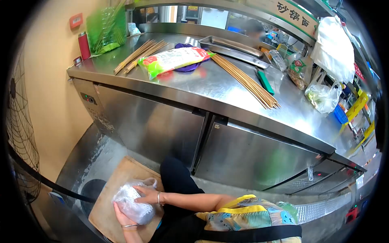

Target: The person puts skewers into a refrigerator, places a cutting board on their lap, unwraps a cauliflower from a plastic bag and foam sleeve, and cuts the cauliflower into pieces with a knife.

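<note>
A bunched white translucent plastic bag (139, 211) sits low at the left, over a tan flat board (103, 210). Its handle loop sticks out to the upper right; what is inside cannot be made out. My left hand (122, 218) cups the bag from its near left side, a bracelet on the wrist. Across the top of the bag, my right hand (149, 195) presses with bent fingers and grips the plastic. My dark-clothed leg (175, 174) is beside the board.
A steel counter (210, 91) stands ahead, bearing bamboo skewers (247, 81), a plump printed packet (176, 60), a green-handled tool (265, 82) and a steel tray (235, 52). A fan guard (22, 117) is at the left. Plastic bags (333, 48) hang at the right.
</note>
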